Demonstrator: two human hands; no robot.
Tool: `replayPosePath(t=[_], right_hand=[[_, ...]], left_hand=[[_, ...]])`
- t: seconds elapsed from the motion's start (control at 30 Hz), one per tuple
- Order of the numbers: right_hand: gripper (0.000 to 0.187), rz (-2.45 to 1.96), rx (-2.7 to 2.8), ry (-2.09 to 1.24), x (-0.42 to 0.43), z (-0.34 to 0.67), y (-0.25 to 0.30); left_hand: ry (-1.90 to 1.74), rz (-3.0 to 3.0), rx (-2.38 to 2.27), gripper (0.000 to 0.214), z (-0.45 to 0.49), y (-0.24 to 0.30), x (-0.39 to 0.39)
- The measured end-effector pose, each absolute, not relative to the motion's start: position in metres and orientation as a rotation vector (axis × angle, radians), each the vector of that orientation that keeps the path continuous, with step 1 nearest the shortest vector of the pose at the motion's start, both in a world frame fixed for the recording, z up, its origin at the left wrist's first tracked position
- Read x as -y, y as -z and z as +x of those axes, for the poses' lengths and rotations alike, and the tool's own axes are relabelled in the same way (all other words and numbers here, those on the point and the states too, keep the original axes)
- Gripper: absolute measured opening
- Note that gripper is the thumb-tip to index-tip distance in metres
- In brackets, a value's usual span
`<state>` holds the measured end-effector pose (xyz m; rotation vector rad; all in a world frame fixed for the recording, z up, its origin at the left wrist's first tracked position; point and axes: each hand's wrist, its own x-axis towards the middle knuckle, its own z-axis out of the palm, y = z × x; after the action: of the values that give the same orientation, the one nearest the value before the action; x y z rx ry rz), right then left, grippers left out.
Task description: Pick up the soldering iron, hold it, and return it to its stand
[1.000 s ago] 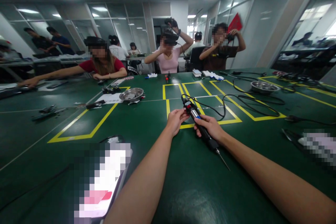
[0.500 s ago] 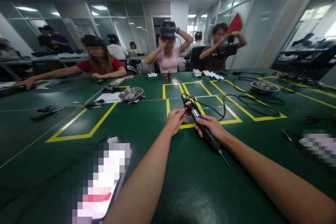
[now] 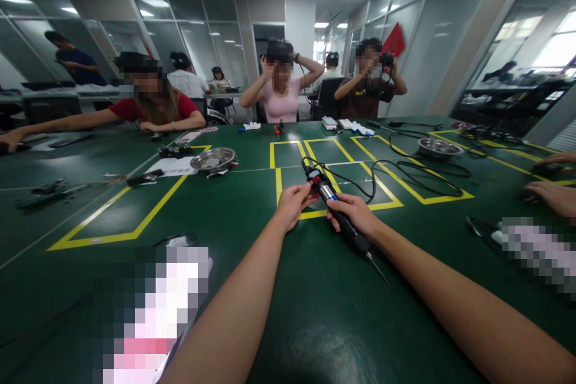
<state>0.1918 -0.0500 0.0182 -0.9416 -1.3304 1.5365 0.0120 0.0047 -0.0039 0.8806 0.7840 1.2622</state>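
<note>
A black electric screwdriver (image 3: 350, 226) with a silver collar and a blue band lies slanted in my hands above the green table. Its long thin bit points back toward me, down and to the right. My right hand (image 3: 353, 211) is wrapped around the body just below the blue band. With its fingers closed, my left hand (image 3: 294, 204) pinches the cable end, where a red part shows; its fingertips are partly hidden. From that end a black cable (image 3: 366, 192) loops away to the right across the table.
Yellow tape outlines (image 3: 391, 204) mark the table (image 3: 315, 324). Steel bowls stand at left (image 3: 213, 159) and right (image 3: 440, 148). A blurred-out bright device (image 3: 175, 288) lies by my left forearm. Several people sit opposite; another person's hands (image 3: 551, 195) rest at the right edge.
The whole view has shifted, so the table and my hands sit further left in it. Another person's hands have come into view at the right. My grip looks the same.
</note>
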Motion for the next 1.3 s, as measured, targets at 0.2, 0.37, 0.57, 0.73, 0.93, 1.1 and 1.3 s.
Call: replayPosePath(t=[0.2,0.37,0.57,0.73,0.93,1.1,1.3], right_hand=[[0.034,-1.095,1.28,-1.446,0.036,0.212,-0.019],[0.039,-1.627,1.397,-1.135,0.007,0.279,-0.032],[0.047,-2.362,2.037,0.19,-0.013,0.358,-0.085],[0.038,-2.398,2.328,0.516,-0.01,0.355,-0.107],[0.029,-2.387,2.586,0.465,-0.012,0.34,-0.097],[0.034,-2.385,2.541,0.426,-0.014,0.348,-0.091],[0.034,-2.333,2.267,-0.011,-0.008,0.352,-0.094]], left_hand=[[-1.273,0.92,-0.805,0.02,0.011,0.009,-0.006],[-1.269,0.915,-0.822,0.018,0.009,0.004,-0.003],[-1.217,0.944,-0.8,0.01,0.007,0.003,-0.002],[-1.218,0.956,-0.787,0.013,0.005,0.003,-0.002],[-1.246,0.981,-0.753,0.017,0.004,0.007,-0.004],[-1.239,1.002,-0.764,0.016,0.004,0.009,-0.004],[-1.228,0.976,-0.743,0.013,0.004,0.005,-0.002]])
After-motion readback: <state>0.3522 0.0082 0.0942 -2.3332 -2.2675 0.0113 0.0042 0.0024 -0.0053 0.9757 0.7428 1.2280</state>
